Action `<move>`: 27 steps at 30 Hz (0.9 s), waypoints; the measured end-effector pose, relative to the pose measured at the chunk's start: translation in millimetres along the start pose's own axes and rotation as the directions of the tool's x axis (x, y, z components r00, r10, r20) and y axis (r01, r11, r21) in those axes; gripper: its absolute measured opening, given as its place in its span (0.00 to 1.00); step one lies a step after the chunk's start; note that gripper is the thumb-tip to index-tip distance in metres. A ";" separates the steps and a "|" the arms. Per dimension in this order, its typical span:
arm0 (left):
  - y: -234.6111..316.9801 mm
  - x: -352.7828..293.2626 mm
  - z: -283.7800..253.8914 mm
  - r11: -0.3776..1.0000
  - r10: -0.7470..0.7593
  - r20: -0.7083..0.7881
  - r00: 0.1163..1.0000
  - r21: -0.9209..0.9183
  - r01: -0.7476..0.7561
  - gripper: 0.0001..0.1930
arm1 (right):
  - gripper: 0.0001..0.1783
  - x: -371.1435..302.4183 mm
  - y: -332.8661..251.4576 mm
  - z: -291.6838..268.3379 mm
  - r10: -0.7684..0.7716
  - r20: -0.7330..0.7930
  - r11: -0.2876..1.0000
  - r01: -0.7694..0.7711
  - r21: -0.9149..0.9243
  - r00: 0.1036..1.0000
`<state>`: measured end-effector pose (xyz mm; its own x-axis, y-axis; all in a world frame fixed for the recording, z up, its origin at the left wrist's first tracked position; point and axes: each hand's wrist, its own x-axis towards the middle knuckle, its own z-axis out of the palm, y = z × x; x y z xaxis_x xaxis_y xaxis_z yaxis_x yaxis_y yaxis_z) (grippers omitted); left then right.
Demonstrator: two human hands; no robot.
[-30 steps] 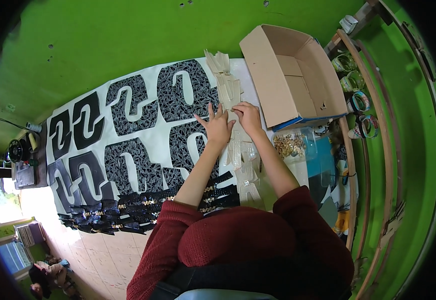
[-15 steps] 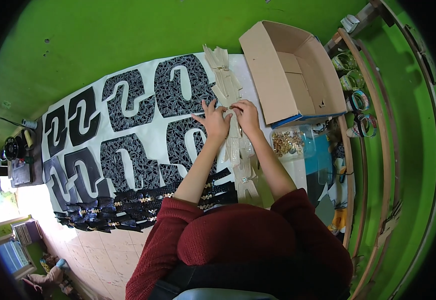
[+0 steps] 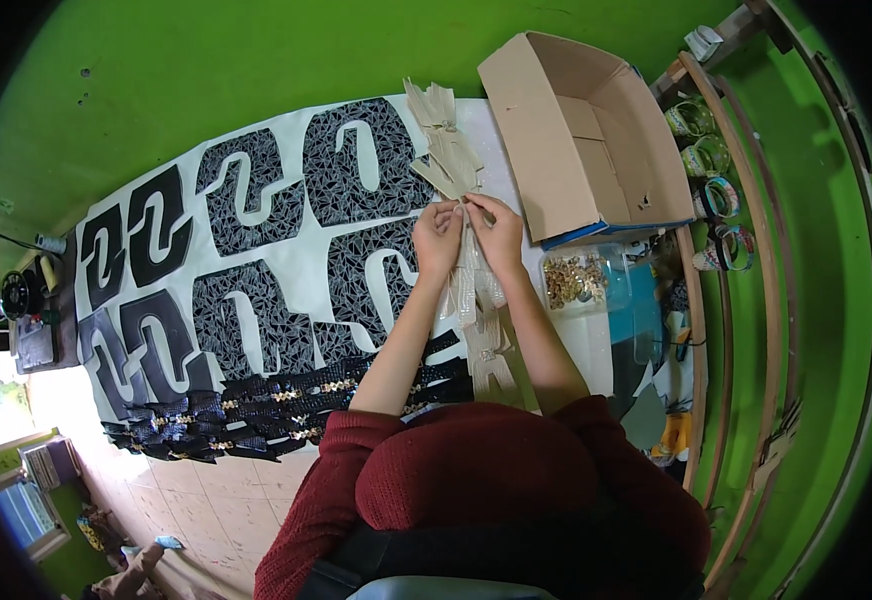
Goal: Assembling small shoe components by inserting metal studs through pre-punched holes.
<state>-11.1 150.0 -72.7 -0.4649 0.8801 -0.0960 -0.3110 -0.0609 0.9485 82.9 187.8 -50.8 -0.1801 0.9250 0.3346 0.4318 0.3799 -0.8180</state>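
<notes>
Both hands meet over a column of beige strap pieces [image 3: 451,157], which look textured and are laid out like bows. My left hand [image 3: 438,240] is closed, its thumb and fingertips pinching the middle of one beige strap piece [image 3: 469,268]. Facing it, my right hand [image 3: 498,235] is also closed in a pinch at the same spot; whatever small thing sits between its fingertips is hidden. Below the wrists lies another beige piece [image 3: 491,362] with a small shiny ornament at its middle. To the right, a clear plastic tray [image 3: 604,303] holds many small gold-coloured ornaments.
Black patterned cut-out pieces [image 3: 339,180] cover the white table [image 3: 308,243] on the left. Rows of black straps with gold ornaments [image 3: 286,405] line its near edge. An open cardboard box [image 3: 528,130] stands at the far right, near a wooden rack [image 3: 731,130] with colourful straps.
My left fingers, spread before, have drawn together into a pinch beside my right fingertips. My right hand stays at nearly the same place on the beige strap piece.
</notes>
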 end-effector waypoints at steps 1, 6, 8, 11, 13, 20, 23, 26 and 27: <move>1.5 0.6 -4.0 0.993 -0.091 0.053 0.994 -0.072 0.095 0.11 | 0.10 -0.2 -4.1 -1.9 0.001 0.006 1.000 -0.001 -0.003 1.000; 22.7 -1.0 -12.4 0.950 -0.163 0.123 0.979 -0.247 0.190 0.15 | 0.08 -2.6 -28.5 -14.4 -0.055 0.022 0.998 0.055 -0.003 0.998; 30.8 0.4 -19.1 0.978 -0.057 0.128 0.990 -0.192 0.082 0.17 | 0.08 -6.9 -43.6 -16.5 -0.067 0.004 0.998 0.067 0.001 0.998; 56.1 -0.6 -24.0 0.993 0.009 0.222 0.975 -0.118 0.018 0.18 | 0.08 -8.3 -65.1 -26.3 -0.050 -0.028 0.998 0.051 0.044 0.998; 77.5 -6.6 -23.5 0.998 0.032 0.266 0.963 -0.063 -0.016 0.19 | 0.08 -6.0 -78.7 -34.0 -0.021 -0.032 0.996 0.024 0.088 0.999; 145.3 -31.2 -19.0 0.989 0.128 0.279 0.952 0.033 -0.143 0.19 | 0.09 1.6 -124.8 -60.1 -0.359 -0.023 0.916 0.347 -0.199 0.933; 159.0 -39.5 -23.8 0.985 0.143 0.273 0.951 0.052 -0.163 0.19 | 0.07 -0.1 -139.1 -63.5 -0.294 -0.009 0.954 0.294 -0.054 0.956; 171.9 -51.6 -22.8 0.981 0.168 0.265 0.950 0.048 -0.187 0.21 | 0.08 -2.8 -138.9 -70.4 -0.165 0.035 0.980 0.160 0.119 0.986; 174.3 -55.9 -23.0 0.967 0.208 0.260 0.943 0.093 -0.238 0.22 | 0.09 -3.5 -137.0 -71.3 -0.100 0.080 0.979 0.083 0.188 0.992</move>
<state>-58.4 79.4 91.0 -0.2877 0.9397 0.1848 -0.1124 -0.2247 0.9679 87.4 132.8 93.4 -0.2928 0.8792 0.3758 0.2416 0.4484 -0.8606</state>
